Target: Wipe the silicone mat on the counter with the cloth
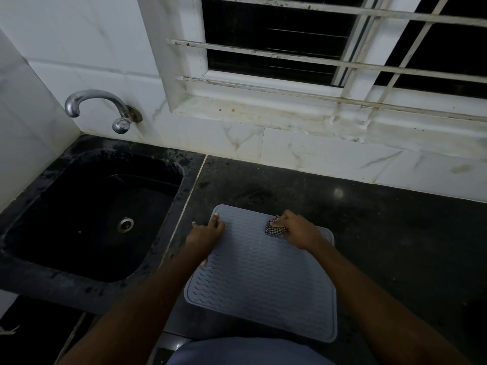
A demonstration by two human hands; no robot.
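A grey silicone mat [263, 280] with a wavy ribbed surface lies flat on the black counter [395, 233], its near edge at the counter's front. My left hand [207, 233] rests on the mat's far left corner, fingers straight and spread, pressing it down. My right hand [297, 229] is at the mat's far right part and grips a bunched black-and-white checked cloth [274, 227], which touches the mat. Most of the cloth is hidden under my fingers.
A black sink [87, 219] with a round drain is sunk into the counter left of the mat. A chrome tap [105, 106] sticks out of the white tiled wall above it. A barred window with a stained sill runs behind the counter.
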